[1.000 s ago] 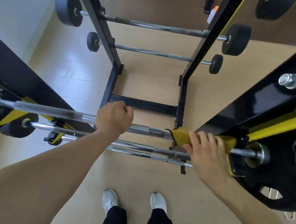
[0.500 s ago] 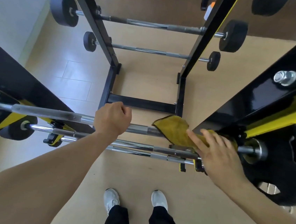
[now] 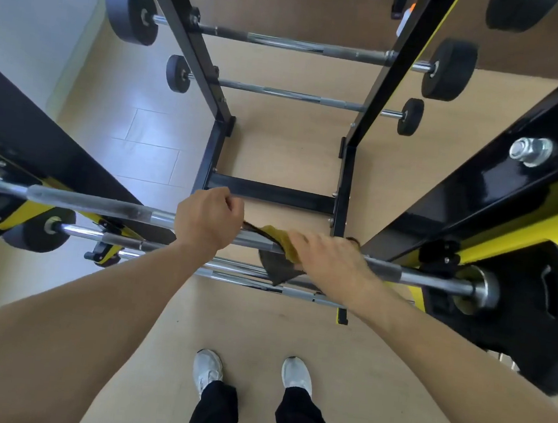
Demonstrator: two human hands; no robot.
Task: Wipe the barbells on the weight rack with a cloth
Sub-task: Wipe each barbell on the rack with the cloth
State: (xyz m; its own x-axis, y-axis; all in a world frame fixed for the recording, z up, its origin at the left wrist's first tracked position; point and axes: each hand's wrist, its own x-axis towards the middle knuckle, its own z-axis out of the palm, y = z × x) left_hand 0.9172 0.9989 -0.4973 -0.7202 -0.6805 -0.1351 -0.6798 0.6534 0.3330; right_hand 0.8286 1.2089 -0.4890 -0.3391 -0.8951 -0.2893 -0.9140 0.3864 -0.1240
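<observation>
The left hand (image 3: 208, 222) is closed in a fist around the near chrome steel barbell (image 3: 99, 205) on the black and yellow weight rack (image 3: 528, 189), while the right hand (image 3: 329, 259) presses the folded yellow cloth (image 3: 283, 242) onto the shaft at mid-span. Wiping of this bar appears to be under way. The lower bars just beneath it and the two far barbells (image 3: 298, 45) are not being touched and presumably remain to be wiped.

A single wide-angle head camera looks steeply down and forward from above the person. The nearest barbell (image 3: 99, 206) crosses close below the lens, the black rack (image 3: 274, 193) recedes ahead, and the floor (image 3: 258, 329) and shoes (image 3: 208, 367) lie directly underneath.
</observation>
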